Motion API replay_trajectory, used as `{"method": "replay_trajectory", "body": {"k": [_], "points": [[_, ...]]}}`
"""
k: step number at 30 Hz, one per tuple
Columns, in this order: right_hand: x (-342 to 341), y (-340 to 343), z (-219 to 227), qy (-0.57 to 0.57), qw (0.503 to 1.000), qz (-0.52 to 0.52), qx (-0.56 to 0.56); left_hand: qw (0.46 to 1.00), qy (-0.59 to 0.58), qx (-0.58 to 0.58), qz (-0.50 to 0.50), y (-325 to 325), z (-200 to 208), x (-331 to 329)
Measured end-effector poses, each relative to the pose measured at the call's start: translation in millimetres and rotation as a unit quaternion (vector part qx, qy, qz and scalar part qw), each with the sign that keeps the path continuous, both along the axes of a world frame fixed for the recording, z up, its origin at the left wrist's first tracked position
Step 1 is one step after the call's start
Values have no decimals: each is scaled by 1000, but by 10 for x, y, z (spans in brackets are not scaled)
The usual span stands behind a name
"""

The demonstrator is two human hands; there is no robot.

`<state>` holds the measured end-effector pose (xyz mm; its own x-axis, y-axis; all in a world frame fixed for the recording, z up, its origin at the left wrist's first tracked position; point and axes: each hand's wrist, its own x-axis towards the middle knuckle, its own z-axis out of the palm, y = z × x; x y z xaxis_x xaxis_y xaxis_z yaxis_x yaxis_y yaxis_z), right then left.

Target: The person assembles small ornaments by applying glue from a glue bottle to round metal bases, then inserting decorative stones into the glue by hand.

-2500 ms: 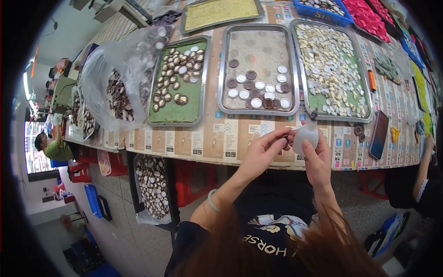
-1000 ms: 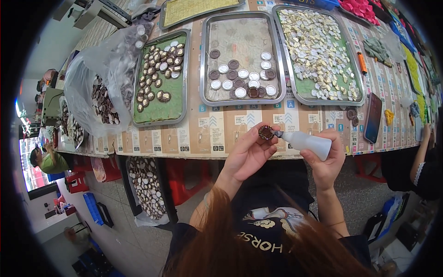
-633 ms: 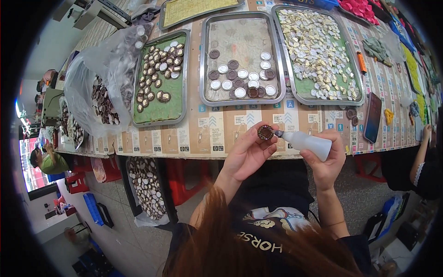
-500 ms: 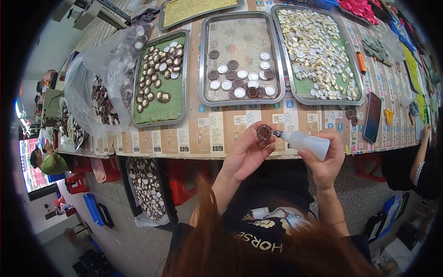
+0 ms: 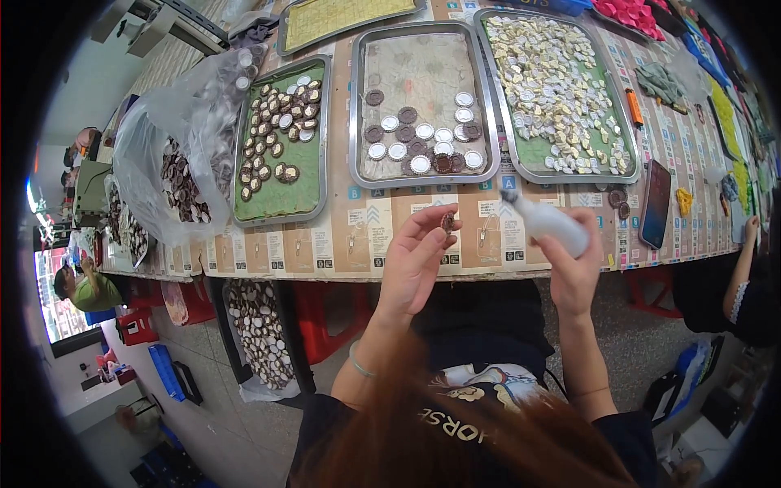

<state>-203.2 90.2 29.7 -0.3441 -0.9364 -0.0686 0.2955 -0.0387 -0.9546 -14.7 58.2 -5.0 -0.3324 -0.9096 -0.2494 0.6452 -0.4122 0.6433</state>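
Note:
Between the thumb and fingers of my left hand (image 5: pixel 421 252) is a small round brown disc with a beaded rim (image 5: pixel 447 221), turned nearly edge-on. My right hand (image 5: pixel 573 256) is wrapped round a white squeeze bottle (image 5: pixel 553 225) with a dark nozzle, tilted up to the left and apart from the disc. Just beyond my hands lies a metal tray (image 5: pixel 355 114) with brown discs and white-backed ones on its pale lining. To its right, another tray (image 5: pixel 630 167) holds many small gold and white pieces on green.
At left, a green-lined tray (image 5: pixel 277 213) of gold-topped brown discs sits beside a clear plastic bag (image 5: pixel 134 154) of discs. A phone (image 5: pixel 656 205), an orange cutter (image 5: pixel 634 107) and a yellow scrap (image 5: pixel 684 201) lie at right. Below the table edge stands a bin of discs (image 5: pixel 259 333). Another person's arm (image 5: pixel 739 276) shows at far right.
The bottle's nozzle has come away from the disc, up and to the right. My left hand has shifted left and turned the disc from face-up to nearly edge-on.

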Motion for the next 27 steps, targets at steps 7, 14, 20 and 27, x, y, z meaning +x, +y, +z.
{"method": "replay_trajectory", "body": {"k": [7,14,20,27], "points": [[169,-298,-636,281,958,63,-19,981,-95,-164,49,-2,37,46],[91,-312,-426,409,908,30,-83,962,255,-96,-22,-28,-102,94],[-521,-692,-446,583,812,-23,5,868,488,18,-92,127,-371,65],[-632,-1016,-500,681,719,62,125,888,445,91,-69,290,-462,-101]]}}
